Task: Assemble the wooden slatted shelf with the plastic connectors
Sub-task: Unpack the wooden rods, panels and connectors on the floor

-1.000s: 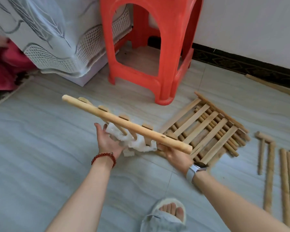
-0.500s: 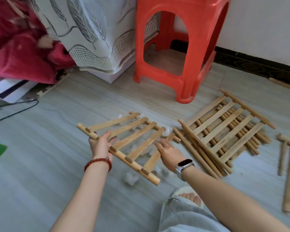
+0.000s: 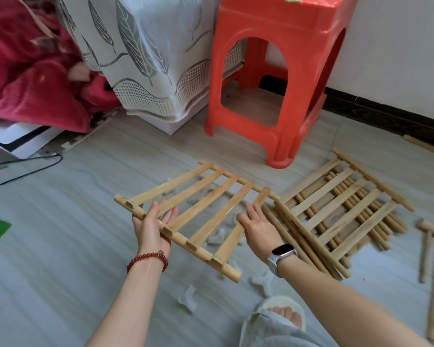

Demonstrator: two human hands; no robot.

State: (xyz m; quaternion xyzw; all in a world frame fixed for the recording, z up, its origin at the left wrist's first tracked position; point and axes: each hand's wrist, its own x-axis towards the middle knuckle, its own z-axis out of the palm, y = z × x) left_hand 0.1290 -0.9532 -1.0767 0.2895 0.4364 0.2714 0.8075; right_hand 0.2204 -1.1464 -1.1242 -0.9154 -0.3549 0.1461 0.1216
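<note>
Gripping slatted panel (image 3: 198, 204): left hand (image 3: 149, 227); right hand (image 3: 257, 227) seemingly flat.

I hold a slatted panel (image 3: 193, 214) between my hands, left hand (image 3: 150, 226) on its near rail, right hand (image 3: 257, 227) on its right-most slat. Plastic connectors (image 3: 262, 283) lie on the floor (image 3: 60, 259) under and nearer than my grip. Right of it lies a second panel (image 3: 346, 204) on loose poles (image 3: 308, 241); behind it stands a stool (image 3: 281, 78)
</note>
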